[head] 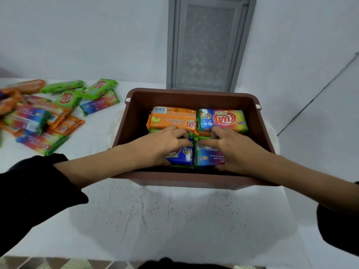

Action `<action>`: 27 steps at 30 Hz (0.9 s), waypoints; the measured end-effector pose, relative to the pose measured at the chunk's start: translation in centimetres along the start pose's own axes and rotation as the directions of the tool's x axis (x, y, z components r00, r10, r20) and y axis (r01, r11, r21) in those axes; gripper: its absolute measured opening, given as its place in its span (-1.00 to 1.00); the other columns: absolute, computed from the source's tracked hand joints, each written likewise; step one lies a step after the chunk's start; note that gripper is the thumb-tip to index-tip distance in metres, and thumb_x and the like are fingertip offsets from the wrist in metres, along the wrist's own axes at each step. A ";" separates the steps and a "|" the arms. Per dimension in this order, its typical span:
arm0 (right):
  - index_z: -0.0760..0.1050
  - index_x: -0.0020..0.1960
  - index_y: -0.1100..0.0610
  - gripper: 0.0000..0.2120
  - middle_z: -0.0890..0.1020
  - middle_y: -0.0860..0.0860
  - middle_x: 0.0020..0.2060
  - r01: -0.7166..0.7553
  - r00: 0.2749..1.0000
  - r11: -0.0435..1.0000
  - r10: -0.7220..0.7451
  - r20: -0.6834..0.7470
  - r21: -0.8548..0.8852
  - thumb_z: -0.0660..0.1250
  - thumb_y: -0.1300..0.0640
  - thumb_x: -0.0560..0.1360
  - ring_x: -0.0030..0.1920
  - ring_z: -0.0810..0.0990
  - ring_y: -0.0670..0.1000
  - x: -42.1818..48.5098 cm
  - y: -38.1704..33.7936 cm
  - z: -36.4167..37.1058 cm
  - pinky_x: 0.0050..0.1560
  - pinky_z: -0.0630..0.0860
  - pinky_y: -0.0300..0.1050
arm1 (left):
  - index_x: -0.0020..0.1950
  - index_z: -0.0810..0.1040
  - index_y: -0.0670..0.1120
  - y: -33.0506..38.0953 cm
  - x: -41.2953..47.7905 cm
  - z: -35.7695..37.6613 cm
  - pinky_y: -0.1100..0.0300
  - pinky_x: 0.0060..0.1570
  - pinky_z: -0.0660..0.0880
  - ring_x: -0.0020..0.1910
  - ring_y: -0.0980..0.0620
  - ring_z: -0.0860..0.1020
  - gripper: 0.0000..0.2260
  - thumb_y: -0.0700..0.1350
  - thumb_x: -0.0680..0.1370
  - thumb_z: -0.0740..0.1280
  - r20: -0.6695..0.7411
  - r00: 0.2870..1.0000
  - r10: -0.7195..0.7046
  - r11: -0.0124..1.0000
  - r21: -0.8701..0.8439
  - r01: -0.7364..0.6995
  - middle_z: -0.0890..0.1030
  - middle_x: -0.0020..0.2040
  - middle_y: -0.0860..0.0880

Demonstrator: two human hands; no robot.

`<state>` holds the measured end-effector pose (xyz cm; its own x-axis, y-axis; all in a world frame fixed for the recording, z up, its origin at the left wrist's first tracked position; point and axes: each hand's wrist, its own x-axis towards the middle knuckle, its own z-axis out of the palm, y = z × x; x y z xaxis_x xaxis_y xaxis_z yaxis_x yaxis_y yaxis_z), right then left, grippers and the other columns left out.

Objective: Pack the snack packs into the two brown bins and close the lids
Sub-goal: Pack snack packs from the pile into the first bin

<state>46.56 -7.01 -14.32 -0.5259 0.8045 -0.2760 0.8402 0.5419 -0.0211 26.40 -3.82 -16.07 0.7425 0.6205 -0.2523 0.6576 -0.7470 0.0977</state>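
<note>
1. Head view: table (155, 220) fills the lower frame.
2. Bin (194, 98), centre, lidless, holds packs (221, 120) laid flat in rows, probably to fit more.
3. Loose packs (66, 98) wait upper left.
4. Left hand (161, 146) and right hand (235, 150), fingers curled, press the near packs down without lifting any.

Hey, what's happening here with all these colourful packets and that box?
A person is packing snack packs into a brown bin on a white table. Both hands are inside it: the left hand and right hand press down on the near multicoloured packs, beside an orange pack and another multicoloured one at the back. A loose pile of packs waits on the table to the left. No lid or second bin is in view.
</note>
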 end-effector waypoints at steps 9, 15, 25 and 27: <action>0.32 0.37 -0.15 -0.51 0.47 -0.05 0.14 0.075 0.982 0.991 -0.054 -0.182 0.112 0.32 -0.09 0.46 0.08 0.46 -0.07 2.4 -1.7 -6.6 0.03 0.45 -0.15 | 0.15 0.58 -0.02 -3.0 -5.7 -5.4 0.30 -0.07 0.54 -0.05 0.18 0.57 -0.73 -0.04 0.46 0.40 -0.459 0.874 -0.160 0.918 -0.394 -0.039 0.58 0.01 0.03; 0.34 0.37 -0.13 -0.52 0.50 0.03 0.09 0.262 0.903 0.957 -0.197 -0.381 0.125 0.32 -0.03 0.47 0.10 0.50 0.03 9.3 -6.5 -10.8 0.07 0.46 -0.03 | 0.13 0.59 -0.03 -8.7 -13.7 -6.0 0.24 -0.03 0.57 -0.03 0.11 0.57 -0.79 -0.10 0.49 0.39 -0.561 0.663 -0.496 0.855 -0.450 0.259 0.59 0.05 -0.02; 0.35 0.40 -0.01 -0.48 0.48 0.14 0.19 0.490 0.847 0.867 -0.450 -0.282 0.088 0.35 0.09 0.45 0.20 0.48 0.14 22.8 -20.2 -10.0 0.03 0.43 -0.09 | 0.20 0.57 -0.14 -16.8 -29.1 3.9 0.13 0.10 0.30 0.21 -0.18 0.44 -0.66 -0.13 0.44 0.43 -0.303 0.155 -0.940 0.304 -0.543 0.783 0.54 0.14 -0.24; 0.35 0.40 0.00 -0.48 0.49 0.12 0.09 0.504 0.850 0.860 -0.479 -0.220 0.077 0.34 0.08 0.46 0.13 0.50 0.10 24.5 -22.6 -8.9 -0.10 0.43 -0.12 | 0.29 0.48 -0.13 -17.6 -31.1 6.3 0.09 0.18 0.31 0.25 -0.22 0.39 -0.57 -0.07 0.46 0.42 -0.171 0.032 -0.985 0.126 -0.576 0.808 0.45 0.22 -0.29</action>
<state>13.51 2.63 -12.08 -0.8782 0.4781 -0.0127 0.4678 0.8532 -0.2309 -9.09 -11.45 -16.00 -0.6018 0.7964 0.0601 0.7564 0.5441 0.3630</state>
